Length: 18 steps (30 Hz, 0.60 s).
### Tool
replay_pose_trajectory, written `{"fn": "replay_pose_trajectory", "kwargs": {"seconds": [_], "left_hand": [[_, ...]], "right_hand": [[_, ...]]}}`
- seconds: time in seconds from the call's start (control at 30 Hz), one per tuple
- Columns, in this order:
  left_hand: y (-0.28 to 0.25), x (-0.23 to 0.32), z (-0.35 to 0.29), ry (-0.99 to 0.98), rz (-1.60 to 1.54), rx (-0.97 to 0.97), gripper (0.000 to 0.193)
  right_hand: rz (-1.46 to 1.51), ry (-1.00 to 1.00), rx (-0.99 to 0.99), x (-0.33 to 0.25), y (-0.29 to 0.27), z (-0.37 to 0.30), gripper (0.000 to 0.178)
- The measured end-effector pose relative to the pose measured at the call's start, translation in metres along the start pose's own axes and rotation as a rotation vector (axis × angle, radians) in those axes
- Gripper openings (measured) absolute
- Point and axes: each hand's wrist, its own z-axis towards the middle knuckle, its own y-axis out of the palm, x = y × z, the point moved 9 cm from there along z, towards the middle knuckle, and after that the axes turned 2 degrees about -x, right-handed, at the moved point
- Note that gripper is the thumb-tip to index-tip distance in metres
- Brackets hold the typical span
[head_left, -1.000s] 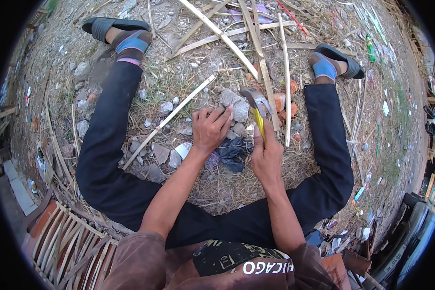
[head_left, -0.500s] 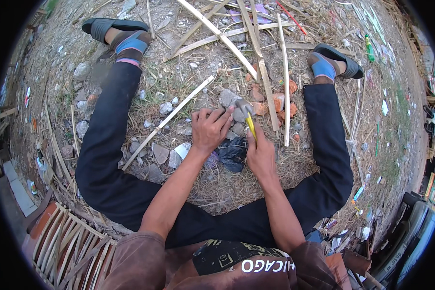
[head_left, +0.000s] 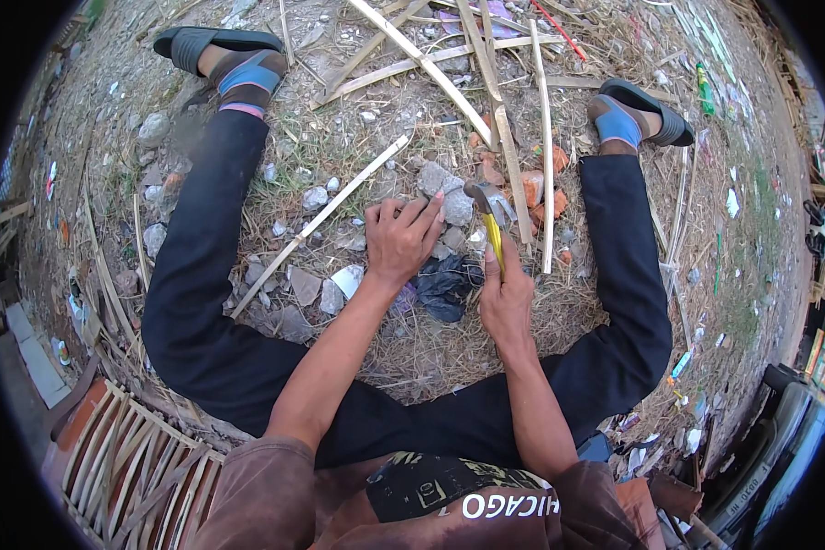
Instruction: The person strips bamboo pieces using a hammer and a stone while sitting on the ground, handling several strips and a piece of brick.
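My right hand (head_left: pixel 506 298) grips a hammer (head_left: pixel 492 229) by its yellow handle. The metal head is raised just right of a grey stone (head_left: pixel 456 206) on the ground between my legs. My left hand (head_left: pixel 398 243) rests at the near left side of that stone, back of the hand up. Its thumb and forefinger come together at the stone's edge. Whatever is between those fingertips is too small or hidden to make out. A crumpled black plastic bag (head_left: pixel 444 289) lies between my hands.
Broken orange brick pieces (head_left: pixel 550 203) lie right of the stone, among long wooden strips (head_left: pixel 508 147). Another strip (head_left: pixel 325 220) slants left of my hand. My outstretched legs (head_left: pixel 202 247) frame the littered, grassy ground. A slatted wooden piece (head_left: pixel 147 467) stands at the lower left.
The hammer has moved right and slightly down, away from my left fingertips, together with my right hand. My left hand has barely moved from the stone.
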Motion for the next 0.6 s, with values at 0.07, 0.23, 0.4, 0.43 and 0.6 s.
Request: {"fn": "replay_pose_trajectory", "kwargs": {"seconds": [0.07,0.23,0.4,0.43,0.6], "left_hand": [[0.0,0.0,0.001,0.005,0.004,0.013,0.027],[0.001,0.001,0.004,0.006,0.01,0.02,0.027],[-0.001,0.001,0.003,0.005,0.031,0.024,0.028],[0.0,0.002,0.003,0.005,0.025,0.015,0.029],[0.001,-0.002,-0.001,0.002,-0.003,0.022,0.029]], "right_hand": [[0.007,-0.051,0.028,-0.007,-0.002,0.003,0.033],[0.012,-0.121,0.049,-0.02,0.0,0.009,0.032],[-0.022,-0.085,-0.006,-0.018,0.008,0.012,0.033],[0.015,-0.098,0.025,-0.029,-0.002,0.009,0.033],[0.038,-0.069,0.043,-0.031,-0.01,0.011,0.032]]}}
